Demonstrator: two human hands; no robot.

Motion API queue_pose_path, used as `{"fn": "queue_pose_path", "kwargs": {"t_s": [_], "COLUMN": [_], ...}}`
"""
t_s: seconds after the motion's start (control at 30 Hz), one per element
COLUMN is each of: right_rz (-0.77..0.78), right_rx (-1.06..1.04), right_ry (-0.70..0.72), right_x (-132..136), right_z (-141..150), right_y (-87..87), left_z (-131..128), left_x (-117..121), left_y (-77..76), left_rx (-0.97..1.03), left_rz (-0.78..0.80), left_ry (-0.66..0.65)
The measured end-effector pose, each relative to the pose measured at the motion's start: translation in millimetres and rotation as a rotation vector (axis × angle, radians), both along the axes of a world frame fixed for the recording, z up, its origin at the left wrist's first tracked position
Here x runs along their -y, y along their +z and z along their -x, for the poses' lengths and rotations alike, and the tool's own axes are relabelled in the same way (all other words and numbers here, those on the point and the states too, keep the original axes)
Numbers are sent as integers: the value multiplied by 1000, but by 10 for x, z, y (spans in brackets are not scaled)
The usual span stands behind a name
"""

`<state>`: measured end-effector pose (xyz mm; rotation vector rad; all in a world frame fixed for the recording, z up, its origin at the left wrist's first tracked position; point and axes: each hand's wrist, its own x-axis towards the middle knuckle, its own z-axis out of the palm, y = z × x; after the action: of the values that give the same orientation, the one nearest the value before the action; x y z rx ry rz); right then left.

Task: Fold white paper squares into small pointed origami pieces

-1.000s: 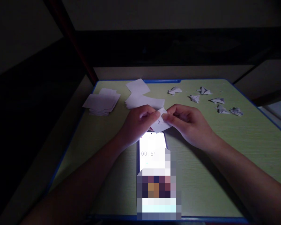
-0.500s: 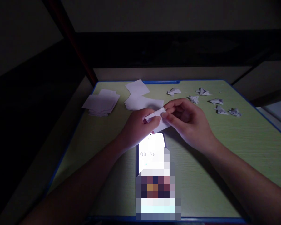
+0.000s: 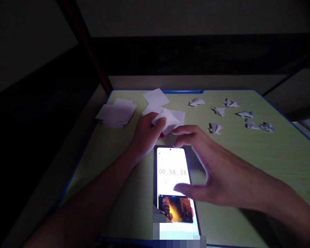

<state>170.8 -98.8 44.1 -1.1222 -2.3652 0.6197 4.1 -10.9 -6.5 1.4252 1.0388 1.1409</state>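
Note:
My left hand [image 3: 146, 137] pinches a folded sheet of white paper [image 3: 167, 117] between thumb and fingers, just in front of the loose sheets. Part of the sheet's near edge is hidden by the thumb. My right hand [image 3: 213, 168] is open, thumb and fingers spread wide, and holds nothing. It hovers over the right side of a lit phone [image 3: 170, 160], which lies flat and shows a running time and a dark orange picture. The fingertips of the right hand are near the folded sheet, apart from it as far as I can see.
A stack of white paper [image 3: 116, 113] lies at the table's back left. More loose sheets [image 3: 156, 97] overlap near the back middle. Several small folded paper figures [image 3: 215, 128] are scattered at the right. The greenish table [image 3: 235, 220] has a blue rim; surroundings are dark.
My right hand has let go of the paper, opened and moved down toward the phone. My left hand still holds the paper, now slightly farther away. The whole view has shifted slightly.

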Motion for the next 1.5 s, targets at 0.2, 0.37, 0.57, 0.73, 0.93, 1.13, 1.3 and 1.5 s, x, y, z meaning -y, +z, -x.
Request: {"fn": "queue_pose_path", "kwargs": {"t_s": [0.2, 0.37, 0.57, 0.73, 0.93, 1.13, 1.3, 1.5], "right_rz": [70, 56, 51, 45, 66, 76, 19, -44], "right_rx": [150, 200, 233, 219, 185, 150, -182, -418], "right_ry": [141, 175, 183, 194, 164, 188, 88, -324], "right_x": [101, 96, 117, 116, 92, 76, -18, -191], "right_z": [73, 77, 92, 104, 85, 96, 48, -8], "right_y": [-58, -105, -123, -109, -88, -85, -5, -128], "left_z": [-2, -14, -26, -24, -28, -18, -3, -9], "left_x": [-13, 11, 37, 36, 36, 39, 27, 41], "left_y": [-27, 10, 47, 40, 48, 33, 41, 58], "left_rx": [-18, -68, -142, -152, -159, -172, -154, -108], "left_rz": [-13, 1, 13, 3, -2, 28, -80, -40], "left_ry": [4, 6, 3, -1, 12, -1, 24, -113]}}
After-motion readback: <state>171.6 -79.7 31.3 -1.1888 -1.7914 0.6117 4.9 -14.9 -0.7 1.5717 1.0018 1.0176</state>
